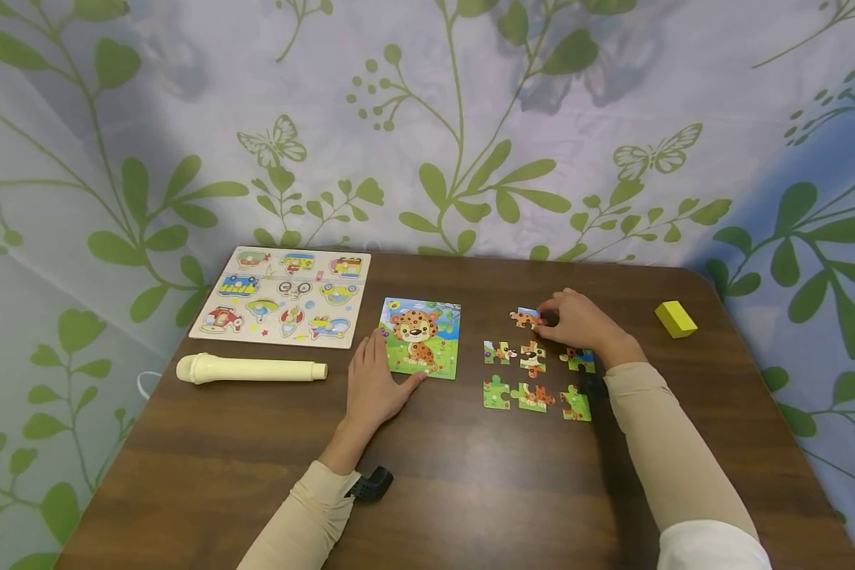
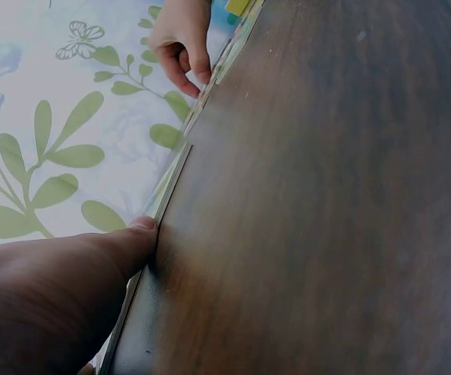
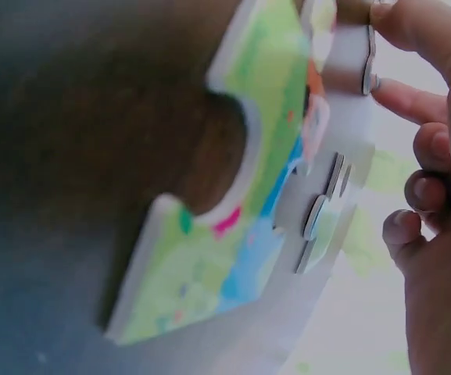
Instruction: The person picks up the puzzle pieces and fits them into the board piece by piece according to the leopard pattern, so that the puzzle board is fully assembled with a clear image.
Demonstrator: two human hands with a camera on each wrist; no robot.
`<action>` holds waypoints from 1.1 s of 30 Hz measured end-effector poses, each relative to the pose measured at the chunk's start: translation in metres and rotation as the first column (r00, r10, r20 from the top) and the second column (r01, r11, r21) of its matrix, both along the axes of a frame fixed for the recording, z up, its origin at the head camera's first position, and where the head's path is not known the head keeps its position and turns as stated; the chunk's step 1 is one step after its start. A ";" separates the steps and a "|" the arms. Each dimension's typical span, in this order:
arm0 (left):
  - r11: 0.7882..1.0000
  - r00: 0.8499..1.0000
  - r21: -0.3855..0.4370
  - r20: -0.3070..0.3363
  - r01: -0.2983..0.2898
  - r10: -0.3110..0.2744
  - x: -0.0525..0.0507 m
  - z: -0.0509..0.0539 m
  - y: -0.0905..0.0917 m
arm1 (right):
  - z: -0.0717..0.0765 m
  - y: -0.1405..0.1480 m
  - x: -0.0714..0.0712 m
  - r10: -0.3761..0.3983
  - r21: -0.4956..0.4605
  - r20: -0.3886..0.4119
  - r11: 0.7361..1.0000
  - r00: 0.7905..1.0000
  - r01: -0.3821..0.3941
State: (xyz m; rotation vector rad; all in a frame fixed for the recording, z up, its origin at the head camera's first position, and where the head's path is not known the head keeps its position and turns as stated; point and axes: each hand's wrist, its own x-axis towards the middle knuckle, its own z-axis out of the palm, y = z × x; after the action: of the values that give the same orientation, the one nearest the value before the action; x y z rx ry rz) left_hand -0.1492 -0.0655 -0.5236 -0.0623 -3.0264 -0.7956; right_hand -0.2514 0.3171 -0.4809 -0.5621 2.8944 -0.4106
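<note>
A square picture board [image 1: 438,332] with a cartoon leopard lies flat on the table. My left hand [image 1: 374,388] rests at its lower left corner, fingers stretched along the left side and thumb on the lower edge. In the left wrist view, that thumb [image 2: 135,246] touches the board's thin rim. My right hand [image 1: 584,324] pinches a puzzle piece [image 1: 526,318] with orange spots and blue between thumb and index finger; its other fingers are curled in the right wrist view. Below it lie several separate puzzle pieces, including a spotted face piece [image 1: 533,358] and a green one [image 1: 496,393].
A wooden vehicle puzzle board [image 1: 295,273] lies at the back left, with a cream toy microphone [image 1: 256,370] in front of it. On the right is a yellow block [image 1: 675,319]. A patterned cloth [image 1: 427,119] hangs behind the brown table [image 1: 456,491].
</note>
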 end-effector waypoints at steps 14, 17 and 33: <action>1.000 1.000 -0.010 0.009 -0.006 0.006 -0.001 0.000 -0.001 | 0.012 -0.064 -0.014 0.058 -0.035 -0.117 0.997 0.991 -0.062; 1.000 1.000 0.001 0.008 -0.002 0.002 -0.001 0.000 -0.001 | 0.014 -0.095 -0.017 0.110 -0.023 -0.143 0.993 0.984 -0.115; 1.000 1.000 -0.004 -0.022 0.014 -0.014 -0.002 -0.002 -0.004 | -0.001 -0.194 -0.021 0.258 0.168 -0.207 0.960 0.944 -0.225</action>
State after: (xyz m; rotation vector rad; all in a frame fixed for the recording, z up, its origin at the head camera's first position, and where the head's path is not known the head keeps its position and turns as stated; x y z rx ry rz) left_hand -0.1510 -0.0691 -0.5261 -0.0925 -3.0104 -0.7847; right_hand -0.2721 0.1234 -0.4821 -0.9855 2.9798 -0.1087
